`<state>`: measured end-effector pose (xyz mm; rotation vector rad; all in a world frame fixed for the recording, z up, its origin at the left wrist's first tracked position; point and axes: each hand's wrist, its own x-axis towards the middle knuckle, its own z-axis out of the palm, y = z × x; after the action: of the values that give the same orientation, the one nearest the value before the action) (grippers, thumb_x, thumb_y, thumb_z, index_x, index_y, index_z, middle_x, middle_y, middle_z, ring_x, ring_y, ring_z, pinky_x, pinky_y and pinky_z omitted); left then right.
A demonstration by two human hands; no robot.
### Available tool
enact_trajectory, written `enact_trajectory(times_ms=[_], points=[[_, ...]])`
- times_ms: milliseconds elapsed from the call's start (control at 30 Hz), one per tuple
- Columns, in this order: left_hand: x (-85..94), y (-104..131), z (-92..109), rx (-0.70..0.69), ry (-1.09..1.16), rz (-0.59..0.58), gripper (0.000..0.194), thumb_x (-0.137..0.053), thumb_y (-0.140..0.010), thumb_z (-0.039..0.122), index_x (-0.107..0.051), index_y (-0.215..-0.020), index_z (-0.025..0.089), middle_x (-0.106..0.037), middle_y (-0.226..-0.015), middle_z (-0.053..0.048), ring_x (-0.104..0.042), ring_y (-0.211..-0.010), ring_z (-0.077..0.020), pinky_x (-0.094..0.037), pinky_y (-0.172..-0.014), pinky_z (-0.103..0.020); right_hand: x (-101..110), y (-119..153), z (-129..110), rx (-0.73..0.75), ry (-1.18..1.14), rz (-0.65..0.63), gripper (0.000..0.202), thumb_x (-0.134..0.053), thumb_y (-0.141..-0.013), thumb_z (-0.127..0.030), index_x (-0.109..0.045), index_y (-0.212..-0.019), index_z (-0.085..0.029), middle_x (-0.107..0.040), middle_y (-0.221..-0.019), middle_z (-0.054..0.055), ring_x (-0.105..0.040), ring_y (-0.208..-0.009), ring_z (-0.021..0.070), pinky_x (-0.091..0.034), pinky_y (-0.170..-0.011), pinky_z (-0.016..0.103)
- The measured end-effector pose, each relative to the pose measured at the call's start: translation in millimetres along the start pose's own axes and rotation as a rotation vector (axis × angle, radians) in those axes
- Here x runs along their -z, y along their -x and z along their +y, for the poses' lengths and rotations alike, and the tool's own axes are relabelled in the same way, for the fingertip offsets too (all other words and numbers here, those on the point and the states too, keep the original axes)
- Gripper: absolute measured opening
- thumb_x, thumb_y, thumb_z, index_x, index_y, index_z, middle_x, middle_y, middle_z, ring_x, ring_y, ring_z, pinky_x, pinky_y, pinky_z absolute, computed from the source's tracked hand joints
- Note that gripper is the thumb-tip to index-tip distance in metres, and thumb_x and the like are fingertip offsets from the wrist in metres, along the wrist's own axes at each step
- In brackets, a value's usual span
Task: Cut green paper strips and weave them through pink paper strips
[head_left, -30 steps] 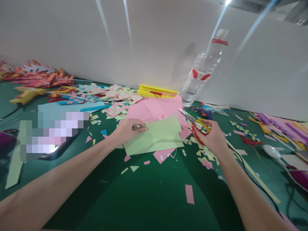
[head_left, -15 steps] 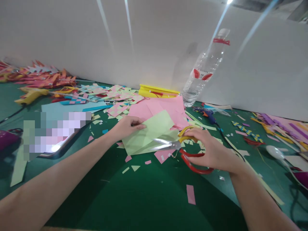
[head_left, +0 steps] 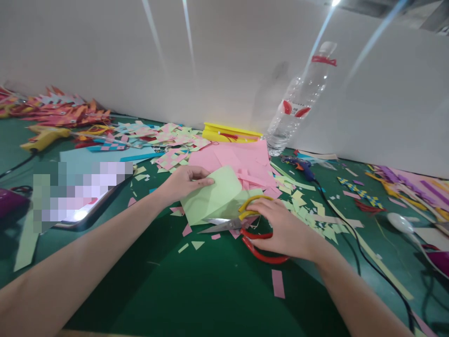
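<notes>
Between the thumb and fingers of my left hand (head_left: 187, 184) is the upper left edge of a light green sheet of paper (head_left: 213, 196). My right hand (head_left: 280, 224) is closed on the handles of a pair of scissors (head_left: 242, 227), one handle yellow and one red. The scissor blades are parted and point left, at the lower edge of the green sheet. Whether paper lies between the blades is hard to make out. Behind the green sheet lies pink paper (head_left: 228, 152) with loose pink strips on it.
A clear plastic bottle (head_left: 294, 107) leans by the wall. Green paper scraps (head_left: 321, 222) lie right of my hands. A blue glue gun (head_left: 301, 167) and a yellow one (head_left: 45, 139) rest on the table, with cords trailing. A blurred-out phone (head_left: 87, 201) lies at the left.
My right hand and the scissors have moved left and slightly down along the green sheet. The blades are spread wider. The sheet's right part is bent up, and more pink strips show behind it.
</notes>
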<state>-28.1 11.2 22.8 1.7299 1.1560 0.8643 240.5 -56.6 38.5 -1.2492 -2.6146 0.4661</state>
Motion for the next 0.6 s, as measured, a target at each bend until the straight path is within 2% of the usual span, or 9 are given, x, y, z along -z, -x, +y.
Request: enact_trajectory(times_ms=[200, 467, 600], points=[[-7.7, 1.0, -1.1, -0.146, -0.162, 0.007, 0.029, -0.059, -0.079, 0.045, -0.064, -0.076, 0.016, -0.062, -0.072, 0.0, -0.053, -0.064, -0.0123, -0.042, -0.06, -0.023, -14.6, -4.0, -9.4, 0.029, -0.024, 0.016, 0.048, -0.062, -0.073, -0.039, -0.053, -0.116, -0.02, -0.055, -0.12, 0.009, -0.046, -0.116, 0.0257, -0.036, -0.099, 0.043], [-16.5, 2.3, -1.9, -0.162, -0.184, 0.039, 0.027, -0.057, -0.078, 0.043, -0.064, -0.077, 0.017, -0.064, -0.075, -0.001, -0.053, -0.066, -0.0131, -0.042, -0.06, -0.023, -13.9, -3.7, -7.4, 0.038, -0.059, -0.039, 0.048, -0.061, -0.074, -0.04, -0.054, -0.118, -0.02, -0.055, -0.12, 0.008, -0.044, -0.118, 0.0246, -0.036, -0.1, 0.04], [-21.5, 0.1, -9.0, -0.231, -0.337, 0.012, 0.032, -0.053, -0.081, 0.047, -0.066, -0.086, 0.019, -0.065, -0.075, -0.001, -0.054, -0.064, -0.0139, -0.042, -0.063, -0.025, -13.1, -4.7, -7.9, 0.03, -0.078, -0.052, 0.048, -0.061, -0.075, -0.038, -0.054, -0.119, -0.022, -0.055, -0.119, 0.008, -0.046, -0.115, 0.0249, -0.039, -0.097, 0.04]])
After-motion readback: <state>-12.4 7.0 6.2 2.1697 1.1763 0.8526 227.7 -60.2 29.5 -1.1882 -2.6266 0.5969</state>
